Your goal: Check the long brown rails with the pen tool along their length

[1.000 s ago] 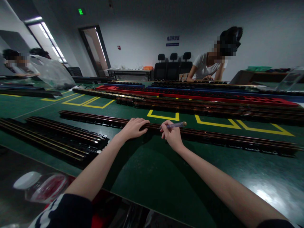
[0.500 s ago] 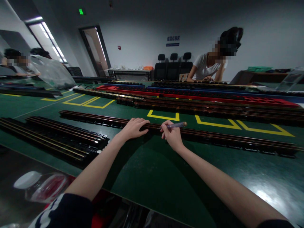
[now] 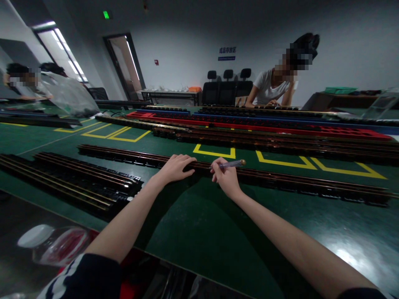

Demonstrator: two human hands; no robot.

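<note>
A long dark strip [image 3: 280, 179] with copper-coloured lines lies across the green table. My left hand [image 3: 177, 168] is on its middle, with fingers over the far side and the thumb along the near side. Just to the right, my right hand [image 3: 227, 176] is closed round a clear pen [image 3: 232, 164] in a writing grip. The pen slants, its back end pointing right and its tip down at the strip between my hands. The tip itself is too small to make out.
More dark strips [image 3: 68, 180] lie at the left. Behind my hands are stacked strips [image 3: 264, 139] and a long red tray [image 3: 249, 124]. A plastic jar [image 3: 64, 246] stands at the lower left. A person [image 3: 271, 87] sits across the green table [image 3: 199, 232]; others are far left.
My hands and the pen have not visibly moved. Across the table, the person's head and raised hand have shifted slightly.
</note>
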